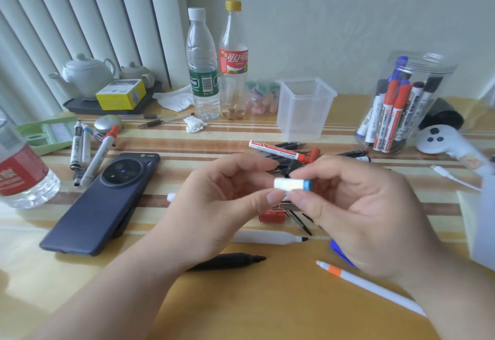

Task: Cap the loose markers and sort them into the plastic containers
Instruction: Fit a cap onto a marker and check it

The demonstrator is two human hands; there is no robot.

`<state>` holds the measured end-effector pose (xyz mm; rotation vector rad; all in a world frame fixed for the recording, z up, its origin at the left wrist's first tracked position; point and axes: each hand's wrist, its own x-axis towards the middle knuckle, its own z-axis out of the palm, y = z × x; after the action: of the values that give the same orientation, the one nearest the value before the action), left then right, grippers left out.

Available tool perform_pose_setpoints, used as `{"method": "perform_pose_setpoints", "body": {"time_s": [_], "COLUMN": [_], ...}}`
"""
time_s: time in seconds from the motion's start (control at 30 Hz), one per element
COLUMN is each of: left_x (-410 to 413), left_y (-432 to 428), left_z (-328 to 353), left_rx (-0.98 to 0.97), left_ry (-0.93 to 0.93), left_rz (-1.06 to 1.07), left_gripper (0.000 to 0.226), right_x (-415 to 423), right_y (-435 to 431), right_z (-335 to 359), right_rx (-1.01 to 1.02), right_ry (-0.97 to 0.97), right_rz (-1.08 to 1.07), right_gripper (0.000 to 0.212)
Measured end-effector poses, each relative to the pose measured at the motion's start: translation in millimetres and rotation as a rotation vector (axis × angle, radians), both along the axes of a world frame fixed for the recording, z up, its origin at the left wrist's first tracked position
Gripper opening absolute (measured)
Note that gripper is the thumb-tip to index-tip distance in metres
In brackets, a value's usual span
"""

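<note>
Forearms: both come in from the bottom edge and meet over the middle of the worktop [267, 310], so they're the closest thing to the lens.
Left hand [222, 200]: fingers [257, 165] curled, thumb and fingertips pinching the left part of the white marker [290, 183].
Right hand [359, 213]: same deal, fingers [324, 169] and thumb pinching the right part, right by the blue end [308, 184].
Marker position: up off the worktop, between the two hands. Long axis runs left to right, blue end toward the right hand. Only a short stretch shows, the fingers hide the rest.
Cap status: honestly can't tell if that blue bit is a seated cap or just the butt of the barrel. My guess is it's being pressed closed.
Just below: red cap [272, 216] lying loose, then a bare-tipped pen [267, 237] and a black marker [230, 259], also uncapped, both tips pointing right.
Where it goes: round jar [401, 103] with markers standing in it sits at the far right. The square tub [305, 109] is straight ahead, nothing visible in it.
Key bit: both containers lie beyond the fingers, and the right hand is nearer the jar, so I'd expect that hand to carry the marker over and tip it upright.
Also around: phone [104, 200] off to the left.
</note>
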<state>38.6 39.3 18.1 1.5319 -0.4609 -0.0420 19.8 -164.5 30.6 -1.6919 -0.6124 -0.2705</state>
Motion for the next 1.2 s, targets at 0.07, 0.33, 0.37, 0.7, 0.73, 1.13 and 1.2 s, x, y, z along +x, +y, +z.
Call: {"method": "perform_pose_setpoints", "body": {"time_s": [0.07,0.33,0.37,0.7,0.73,1.13,1.2], "left_x": [0.5,0.6,0.8,-8.0,-8.5,-7.9,-7.9], "left_y": [5.7,-0.6,-0.1,-0.1,-0.4,0.2,0.4], "left_z": [0.3,-3.5,-4.6,2.8,3.5,3.6,3.2], "left_rx": [0.489,1.084,1.086,0.577,0.568,0.532,0.545], "left_ry": [-0.229,-0.278,-0.287,-0.310,-0.321,-0.382,-0.394], "left_rz": [0.073,-0.056,-0.055,0.112,0.105,0.097,0.083], "left_gripper": [0.031,0.024,0.023,0.009,0.009,0.008,0.013], "right_x": [4.1,18.9,19.2,20.0,19.3,17.5,14.0], "right_y": [-9.6,-32.6,-34.0,-52.7,-52.6,-51.7,-48.8], "right_z": [2.9,1.4,1.4,13.0,13.7,16.2,16.1], "right_rx": [0.009,-0.118,-0.111,0.044,0.038,0.063,-0.009], "right_ry": [0.014,0.086,0.098,0.274,0.274,0.244,0.223], "right_rz": [-0.065,-0.163,-0.151,-0.010,0.008,0.086,0.099], "right_gripper": [0.012,0.012,0.012,0.013,0.011,0.027,0.013]}}
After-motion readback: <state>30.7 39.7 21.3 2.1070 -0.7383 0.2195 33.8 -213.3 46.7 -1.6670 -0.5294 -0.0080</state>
